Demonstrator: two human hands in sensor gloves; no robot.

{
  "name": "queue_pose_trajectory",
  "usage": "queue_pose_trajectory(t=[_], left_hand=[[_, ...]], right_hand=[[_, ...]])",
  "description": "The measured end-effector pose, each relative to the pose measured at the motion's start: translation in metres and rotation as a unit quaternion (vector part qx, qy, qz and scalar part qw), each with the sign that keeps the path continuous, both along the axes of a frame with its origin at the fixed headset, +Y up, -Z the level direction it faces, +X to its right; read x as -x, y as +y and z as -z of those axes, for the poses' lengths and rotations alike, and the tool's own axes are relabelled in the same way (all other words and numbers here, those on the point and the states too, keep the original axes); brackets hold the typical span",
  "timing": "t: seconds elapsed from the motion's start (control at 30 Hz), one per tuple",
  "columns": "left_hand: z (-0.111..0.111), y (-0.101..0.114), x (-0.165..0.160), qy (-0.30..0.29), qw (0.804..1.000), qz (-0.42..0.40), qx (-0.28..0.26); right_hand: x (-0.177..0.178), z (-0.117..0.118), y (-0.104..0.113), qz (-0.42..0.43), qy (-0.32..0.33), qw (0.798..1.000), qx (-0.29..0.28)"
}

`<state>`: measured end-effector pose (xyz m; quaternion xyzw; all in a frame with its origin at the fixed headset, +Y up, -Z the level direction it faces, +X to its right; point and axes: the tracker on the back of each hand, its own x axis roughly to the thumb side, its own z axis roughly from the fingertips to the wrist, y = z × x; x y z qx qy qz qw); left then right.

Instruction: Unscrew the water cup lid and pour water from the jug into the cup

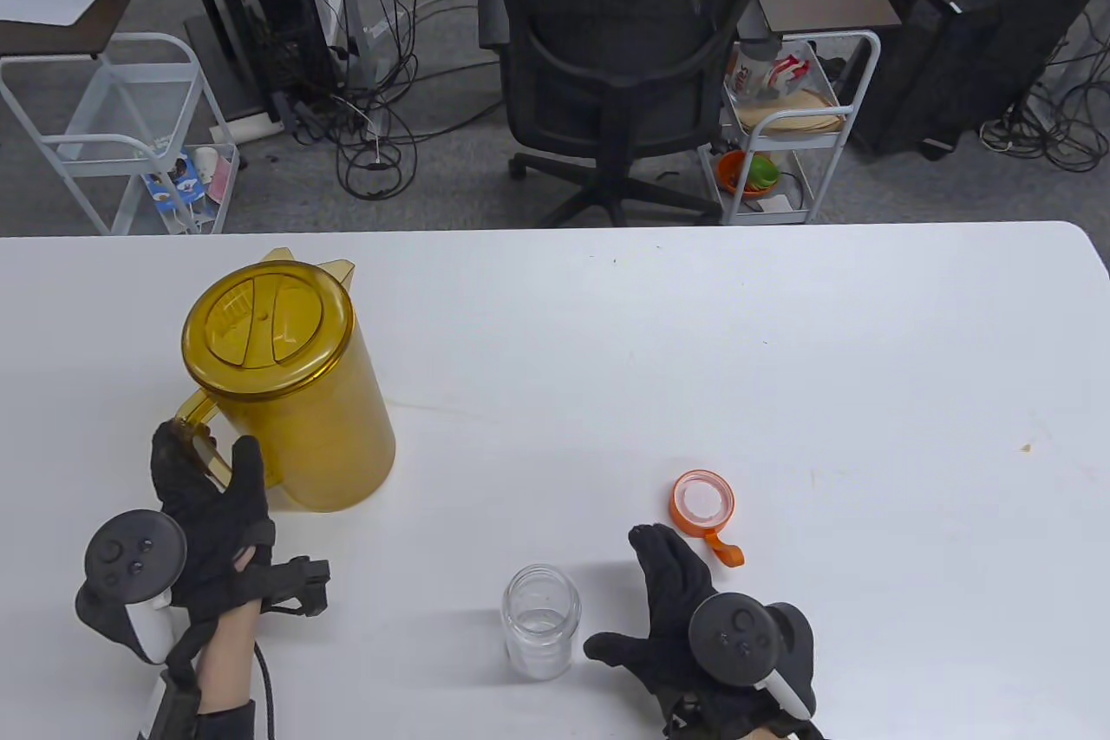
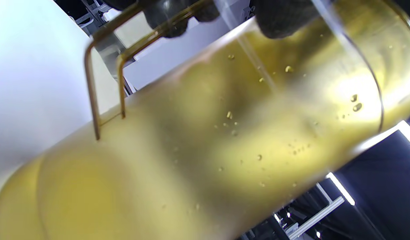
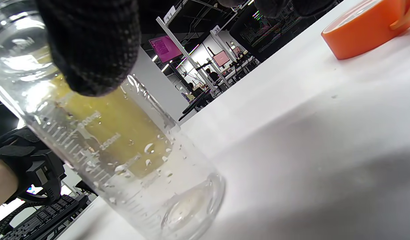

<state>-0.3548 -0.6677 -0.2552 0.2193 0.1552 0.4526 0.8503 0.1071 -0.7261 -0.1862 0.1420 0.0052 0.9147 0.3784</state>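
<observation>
The amber jug (image 1: 290, 393) stands upright on the left of the table with its lid on. My left hand (image 1: 208, 455) grips its handle (image 1: 198, 419), fingers through the loop and thumb beside the jug's wall. In the left wrist view the jug (image 2: 224, 133) fills the frame, with fingers (image 2: 165, 16) behind the handle (image 2: 105, 66). The clear cup (image 1: 542, 618) stands uncapped near the front edge. My right hand (image 1: 646, 601) lies open just right of it, thumb (image 3: 91, 43) next to the glass (image 3: 125, 150). The orange lid (image 1: 702, 501) lies on the table beyond the right fingers.
The white table (image 1: 780, 358) stretches wide to the right and back. Beyond its far edge are a black office chair (image 1: 624, 55), two white carts (image 1: 130, 141) and cables on the floor. The cup stands close to the table's near edge.
</observation>
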Motion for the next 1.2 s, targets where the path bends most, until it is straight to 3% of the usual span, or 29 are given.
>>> queue_pose_trajectory(t=[0.1,0.27,0.4,0.57,0.7,0.93,1.07,1.2], left_hand=[[-0.001,-0.001,0.002,0.002,0.999,0.03,-0.012],[-0.001,0.0,0.001,-0.032,0.999,0.006,-0.031],[-0.005,0.001,-0.009,-0.059,0.995,0.057,-0.053],[-0.009,-0.007,-0.012,-0.097,0.991,0.017,-0.09],[-0.018,-0.008,-0.012,-0.102,0.988,0.013,-0.113],[-0.035,0.002,-0.008,-0.113,0.981,0.036,-0.154],[-0.044,0.007,-0.006,-0.117,0.979,0.04,-0.164],[-0.054,0.012,0.001,-0.106,0.978,0.044,-0.176]], right_hand=[[0.0,0.0,0.001,0.0,0.001,1.0,-0.005],[0.0,-0.001,0.002,0.029,-0.011,0.999,-0.042],[-0.004,-0.002,0.004,0.06,-0.023,0.996,-0.062],[-0.006,0.0,0.001,0.061,-0.027,0.997,-0.045],[-0.007,0.0,0.0,0.066,-0.027,0.997,-0.038],[-0.011,-0.005,0.009,0.106,-0.016,0.99,-0.095],[-0.014,-0.006,0.008,0.115,-0.013,0.989,-0.089],[-0.013,-0.009,0.012,0.124,0.013,0.985,-0.118]])
